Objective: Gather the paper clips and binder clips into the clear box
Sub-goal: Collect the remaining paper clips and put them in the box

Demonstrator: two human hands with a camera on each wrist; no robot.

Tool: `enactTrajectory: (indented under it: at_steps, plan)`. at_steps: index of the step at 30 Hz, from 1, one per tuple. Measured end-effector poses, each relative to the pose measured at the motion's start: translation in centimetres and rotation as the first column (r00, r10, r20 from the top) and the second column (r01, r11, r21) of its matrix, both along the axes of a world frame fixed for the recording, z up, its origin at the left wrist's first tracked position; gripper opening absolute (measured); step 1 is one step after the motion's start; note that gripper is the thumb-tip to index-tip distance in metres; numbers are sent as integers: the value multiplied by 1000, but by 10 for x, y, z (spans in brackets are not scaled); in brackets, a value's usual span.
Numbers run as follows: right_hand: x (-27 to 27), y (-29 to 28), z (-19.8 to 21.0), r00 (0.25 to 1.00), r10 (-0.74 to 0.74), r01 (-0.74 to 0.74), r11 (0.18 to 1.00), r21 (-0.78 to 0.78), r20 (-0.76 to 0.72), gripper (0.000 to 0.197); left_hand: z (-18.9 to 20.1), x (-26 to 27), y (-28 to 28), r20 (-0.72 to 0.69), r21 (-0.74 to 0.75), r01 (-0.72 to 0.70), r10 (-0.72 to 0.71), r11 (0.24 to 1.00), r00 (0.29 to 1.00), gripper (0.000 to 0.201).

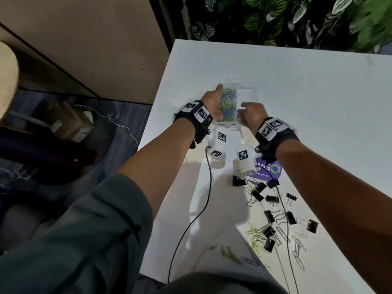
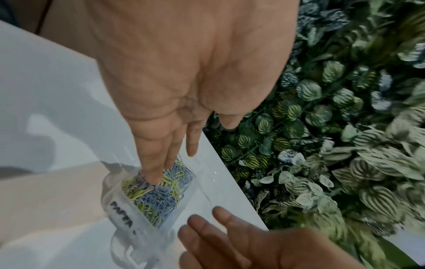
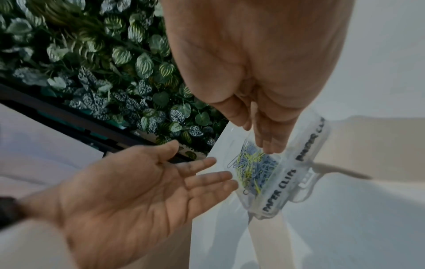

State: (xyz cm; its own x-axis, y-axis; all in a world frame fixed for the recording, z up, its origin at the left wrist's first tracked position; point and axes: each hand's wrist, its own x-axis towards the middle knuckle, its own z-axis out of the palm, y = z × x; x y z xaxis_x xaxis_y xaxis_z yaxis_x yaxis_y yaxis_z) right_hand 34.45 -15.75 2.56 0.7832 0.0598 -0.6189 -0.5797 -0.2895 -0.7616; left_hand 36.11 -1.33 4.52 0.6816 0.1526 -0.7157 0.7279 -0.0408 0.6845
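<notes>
A purple printed card [image 1: 270, 169] lies on the white table [image 1: 307, 115]; green leafy foliage [image 1: 297, 20] stands behind it, cardboard boxes [image 1: 70, 124] on the floor.

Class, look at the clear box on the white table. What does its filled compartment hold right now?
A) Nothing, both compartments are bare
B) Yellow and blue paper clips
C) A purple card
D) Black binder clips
B: the clear box shows a heap of yellow and blue paper clips in its left compartment, while the black binder clips lie loose on the table.
</notes>
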Motion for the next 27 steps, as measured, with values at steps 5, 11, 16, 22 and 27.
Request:
enactTrajectory:
  at_steps: [5,11,16,22,27]
  plan:
    - [-83,-44,19,987,-160,160,981,113,-11,20,20,-76,-2,134,106,97,-111,990,985,24]
    - [-216,-89,5,983,182,-183,983,-21,-22,14,-27,-243,-7,126,332,396,-456,856,881,13]
    - [-304,-118,-1,882,471,-455,863,-218,24,15,-45,-347,-12,80,515,492,-611,702,788,11]
    - [-368,-127,-24,724,685,-557,653,-513,85,16,-66,-409,-23,-105,653,650,-804,388,586,35]
    - [-397,-133,-44,678,735,-583,561,-587,28,31,-75,-426,-31,-201,722,664,-859,195,471,29]
